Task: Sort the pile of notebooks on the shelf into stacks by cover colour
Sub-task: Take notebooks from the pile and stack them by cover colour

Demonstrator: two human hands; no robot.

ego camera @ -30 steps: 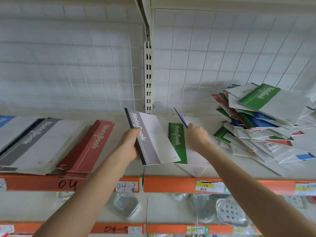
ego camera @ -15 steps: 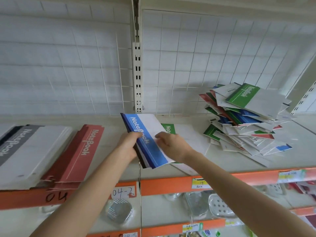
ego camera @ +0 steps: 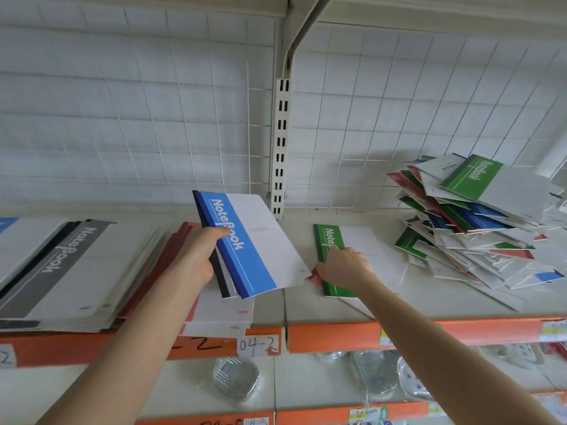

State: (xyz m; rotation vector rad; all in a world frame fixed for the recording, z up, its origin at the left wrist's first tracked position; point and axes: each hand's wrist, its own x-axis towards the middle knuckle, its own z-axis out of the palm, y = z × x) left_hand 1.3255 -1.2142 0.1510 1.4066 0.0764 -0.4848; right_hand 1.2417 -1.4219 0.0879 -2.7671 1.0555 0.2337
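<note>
Roughly, the sorting looks begun but far from done: a grey stack [ego camera: 70, 262] and a red stack [ego camera: 176, 243] lie at 9 o'clock on the shelf [ego camera: 294, 306], a lone green notebook [ego camera: 329, 240] sits at centre, and a big mixed pile [ego camera: 478, 228] waits at 3 o'clock. The left hand [ego camera: 196, 259] holds a blue notebook [ego camera: 254, 250] and a dark-spined notebook [ego camera: 221, 279] in its grip, above the red stack. The right hand [ego camera: 343, 268] rests on the green notebook, fingers curled by a red corner [ego camera: 313, 276]; whether its grip pinches anything I cannot tell.

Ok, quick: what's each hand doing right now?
Left hand: holds blue-banded white paper notebook, dark one beneath.
Right hand: on green-banded notebook; grip unclear.
</note>
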